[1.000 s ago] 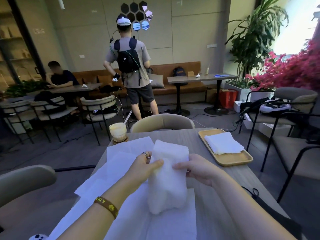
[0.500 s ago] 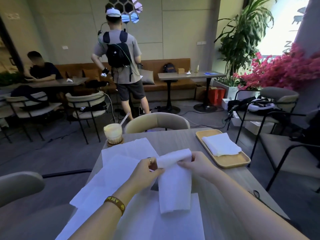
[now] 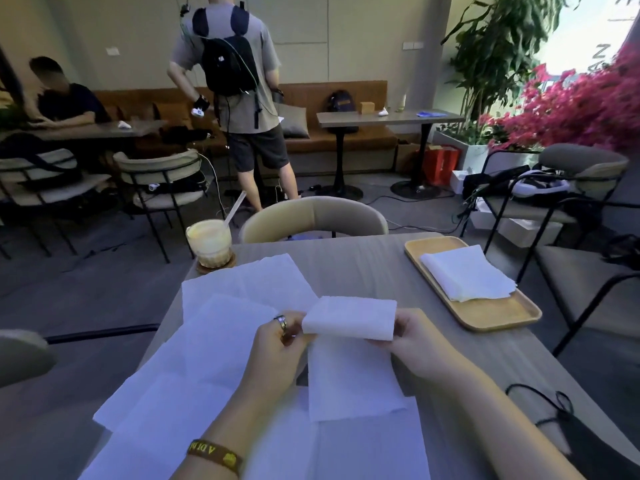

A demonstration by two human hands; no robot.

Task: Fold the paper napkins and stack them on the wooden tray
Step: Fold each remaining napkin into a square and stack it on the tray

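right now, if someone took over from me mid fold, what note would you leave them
Left hand and right hand each pinch an end of the half-folded napkin, held above the table.
Folded napkins already lie stacked on the wooden tray, far right.
Unfolded napkins lie spread to the left and under the hands.
Left: finish this fold, stack it on the tray, then fold the rest.

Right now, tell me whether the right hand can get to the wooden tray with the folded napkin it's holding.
Probably yes. The right hand shares the white folded napkin with the left hand, and bare table lies between it and the rectangular wooden tray, nothing standing in the way.
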